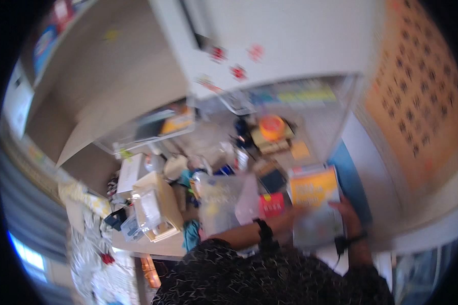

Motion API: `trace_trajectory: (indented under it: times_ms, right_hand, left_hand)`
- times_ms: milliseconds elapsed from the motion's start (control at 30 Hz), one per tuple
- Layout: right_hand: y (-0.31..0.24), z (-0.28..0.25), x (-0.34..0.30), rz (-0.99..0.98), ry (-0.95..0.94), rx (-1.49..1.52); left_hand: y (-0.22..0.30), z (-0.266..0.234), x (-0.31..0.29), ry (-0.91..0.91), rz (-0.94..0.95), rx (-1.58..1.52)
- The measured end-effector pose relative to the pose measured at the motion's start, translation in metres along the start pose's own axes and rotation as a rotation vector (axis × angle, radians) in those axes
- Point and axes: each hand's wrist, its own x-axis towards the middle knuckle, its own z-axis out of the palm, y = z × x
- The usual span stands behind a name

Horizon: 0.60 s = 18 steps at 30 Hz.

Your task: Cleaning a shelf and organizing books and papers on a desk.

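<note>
A book (pixel 315 185) with a yellow and grey cover is held upright-facing me at the right part of the desk; motion blurs it. My left hand (pixel 290 219) grips its left edge, with the fingers partly hidden. On the opposite edge, my right hand (pixel 347 216) is closed, its thumb lying over the cover. Left of the book is a small red booklet or box (pixel 272 204), close to my left forearm. A clear plastic bag (pixel 221 198) lies beyond that forearm. Dark bands sit on both my wrists.
Clutter covers the desk: a cream box (pixel 170 208) at left, an orange round container (pixel 272 127) on a yellowish box (pixel 269 145) at the back, and a dark flat item (pixel 273 181). A white cabinet door (pixel 290 35) hangs above. An orange patterned sheet (pixel 417 81) covers the right side.
</note>
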Motion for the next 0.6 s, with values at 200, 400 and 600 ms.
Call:
trace_trajectory:
  times_ms: [200,400,600]
  right_hand:
    - [0.026,-0.026,0.007,0.024,0.14,-0.318]
    - [0.037,0.01,-0.041,-0.075,0.327,-0.585]
    - [0.02,0.074,-0.076,-0.067,0.324,-0.728]
  left_hand:
    - [-0.027,0.014,0.027,0.21,-0.825,-1.257]
    - [0.039,-0.009,0.01,0.185,-0.729,-1.233]
    - [0.043,-0.036,-0.041,0.21,-0.584,-1.23]
